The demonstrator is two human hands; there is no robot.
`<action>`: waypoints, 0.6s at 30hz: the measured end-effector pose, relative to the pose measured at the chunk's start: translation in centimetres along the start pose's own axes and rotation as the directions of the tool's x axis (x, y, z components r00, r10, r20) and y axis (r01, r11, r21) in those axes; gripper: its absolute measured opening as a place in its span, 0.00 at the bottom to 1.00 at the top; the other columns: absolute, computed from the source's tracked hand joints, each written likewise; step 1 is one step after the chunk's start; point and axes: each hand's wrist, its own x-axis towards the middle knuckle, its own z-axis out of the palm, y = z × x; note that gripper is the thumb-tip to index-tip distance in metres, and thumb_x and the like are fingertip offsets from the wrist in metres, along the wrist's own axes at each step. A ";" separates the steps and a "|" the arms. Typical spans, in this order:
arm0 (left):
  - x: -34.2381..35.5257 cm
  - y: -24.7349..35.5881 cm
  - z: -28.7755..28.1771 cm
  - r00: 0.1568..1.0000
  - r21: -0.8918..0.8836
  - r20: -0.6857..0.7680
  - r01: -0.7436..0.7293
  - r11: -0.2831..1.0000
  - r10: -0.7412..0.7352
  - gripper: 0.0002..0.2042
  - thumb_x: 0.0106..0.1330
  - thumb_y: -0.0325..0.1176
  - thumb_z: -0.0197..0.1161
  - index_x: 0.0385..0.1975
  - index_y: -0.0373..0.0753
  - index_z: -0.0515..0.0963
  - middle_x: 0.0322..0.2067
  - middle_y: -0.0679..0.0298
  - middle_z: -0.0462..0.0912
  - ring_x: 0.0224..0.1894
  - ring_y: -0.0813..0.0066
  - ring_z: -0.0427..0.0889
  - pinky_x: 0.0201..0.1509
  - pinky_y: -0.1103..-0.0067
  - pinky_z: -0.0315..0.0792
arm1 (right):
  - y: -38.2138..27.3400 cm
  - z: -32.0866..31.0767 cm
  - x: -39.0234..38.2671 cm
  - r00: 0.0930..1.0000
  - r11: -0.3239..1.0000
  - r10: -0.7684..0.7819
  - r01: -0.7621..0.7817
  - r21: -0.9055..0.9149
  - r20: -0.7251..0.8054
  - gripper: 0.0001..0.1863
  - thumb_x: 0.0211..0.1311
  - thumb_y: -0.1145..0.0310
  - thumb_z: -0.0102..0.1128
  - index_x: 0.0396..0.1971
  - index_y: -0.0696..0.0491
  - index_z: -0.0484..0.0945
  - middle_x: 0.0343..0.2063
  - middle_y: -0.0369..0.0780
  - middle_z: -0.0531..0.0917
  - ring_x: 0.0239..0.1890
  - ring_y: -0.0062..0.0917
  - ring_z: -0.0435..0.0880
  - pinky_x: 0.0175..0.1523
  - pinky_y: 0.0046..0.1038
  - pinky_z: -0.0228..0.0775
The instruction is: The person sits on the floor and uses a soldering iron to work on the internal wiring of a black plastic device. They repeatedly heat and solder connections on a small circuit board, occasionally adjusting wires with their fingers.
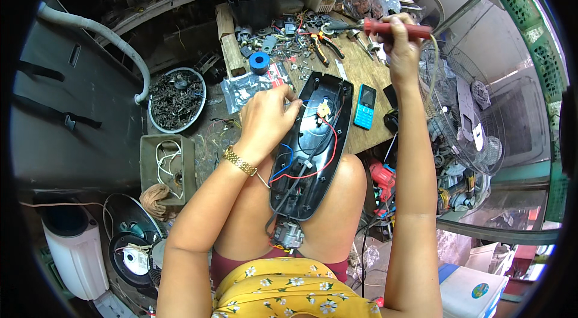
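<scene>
A long black plastic housing (322, 155) lies open side up across my thighs, its top end against the wooden work table. Inside are red, blue and white wires and a small yellowish round part (324, 111). My left hand (268, 117) is closed at the housing's upper left rim, thumb beside a white wire; the fingertips are partly hidden. Raised over the table at upper right, my right hand (402, 47) grips the red handle of a soldering iron (376, 27), its tip pointing left and a cord trailing from the handle. A small metal motor (288, 235) sits at the housing's lower end.
Orange-black pliers (319, 47), a blue tape roll (259, 62) and many small parts cover the table (364, 135). A blue keypad phone (365, 106) lies right of the housing. A wire fan guard (487, 131) stands right; a basin of screws (177, 100) is left.
</scene>
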 end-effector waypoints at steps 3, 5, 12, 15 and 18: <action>0.1 0.1 0.6 1.000 0.069 -0.020 -0.016 0.997 0.017 0.08 0.57 0.38 0.67 0.28 0.41 0.82 0.19 0.54 0.81 0.26 0.56 0.83 0.30 0.65 0.73 | 2.7 1.7 -0.1 0.994 0.997 0.070 -0.070 0.008 0.080 0.14 0.66 0.57 0.57 0.28 0.53 0.75 0.20 0.33 0.78 0.20 0.12 0.73 0.25 0.16 0.63; 0.2 0.3 0.7 0.999 0.080 -0.029 -0.017 0.997 0.019 0.08 0.57 0.39 0.67 0.28 0.41 0.83 0.20 0.54 0.82 0.26 0.55 0.83 0.31 0.64 0.73 | 3.6 1.8 -0.6 0.982 0.997 0.070 -0.065 -0.035 0.177 0.17 0.65 0.55 0.58 0.25 0.53 0.74 0.16 0.33 0.76 0.17 0.12 0.71 0.22 0.17 0.59; 0.5 0.0 0.9 0.999 0.114 -0.030 -0.041 0.993 0.044 0.09 0.56 0.39 0.68 0.27 0.40 0.83 0.21 0.53 0.82 0.28 0.52 0.83 0.33 0.63 0.74 | 4.6 2.6 -2.7 0.961 0.983 0.184 -0.177 -0.053 0.208 0.18 0.64 0.53 0.56 0.23 0.51 0.73 0.18 0.30 0.72 0.18 0.11 0.68 0.23 0.17 0.57; 0.6 -0.1 1.0 0.995 0.130 -0.049 -0.076 0.989 0.083 0.08 0.55 0.38 0.68 0.27 0.40 0.83 0.22 0.53 0.82 0.29 0.52 0.83 0.33 0.63 0.74 | 4.5 2.3 -2.4 0.951 0.981 0.192 -0.190 -0.034 0.243 0.16 0.63 0.55 0.58 0.24 0.52 0.73 0.19 0.30 0.72 0.20 0.12 0.69 0.27 0.18 0.60; 0.7 0.0 1.2 0.996 0.127 -0.042 -0.079 0.989 0.085 0.08 0.55 0.38 0.68 0.26 0.40 0.83 0.22 0.53 0.83 0.29 0.53 0.83 0.34 0.63 0.74 | 4.3 2.2 -2.1 0.934 0.978 0.209 -0.203 -0.051 0.291 0.14 0.63 0.58 0.59 0.25 0.53 0.73 0.20 0.30 0.72 0.22 0.13 0.70 0.29 0.19 0.63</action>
